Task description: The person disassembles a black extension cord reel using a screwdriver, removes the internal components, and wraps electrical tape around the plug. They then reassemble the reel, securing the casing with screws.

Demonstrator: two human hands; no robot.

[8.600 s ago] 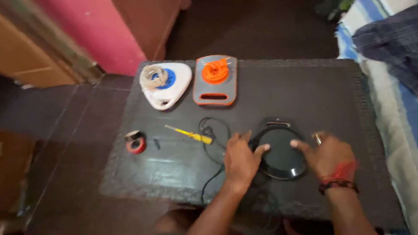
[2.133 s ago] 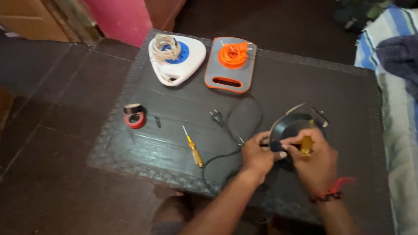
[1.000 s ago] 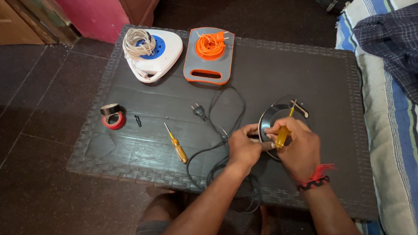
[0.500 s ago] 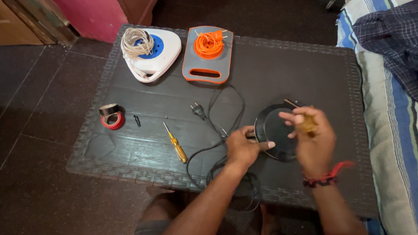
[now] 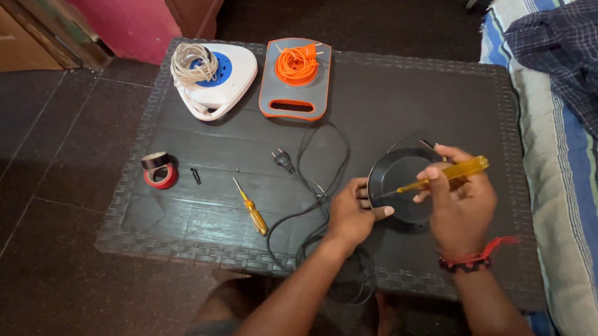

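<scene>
Left hand (image 5: 352, 216) clasps the rim of the round black plastic appliance base (image 5: 399, 187) on the dark woven table (image 5: 403, 96); right hand (image 5: 458, 201) pinches a yellow-handled screwdriver (image 5: 440, 176), tip on the base. Unscrewing appears under way, casing unopened.

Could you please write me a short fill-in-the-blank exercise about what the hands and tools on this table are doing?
1. The right hand holds a ____ screwdriver.
2. The left hand steadies the round ____ device.
3. The tape rolls lie ____ of the spare screwdriver.
4. The reel holds ____ cord.

Missing words: yellow; black; left; orange
</scene>
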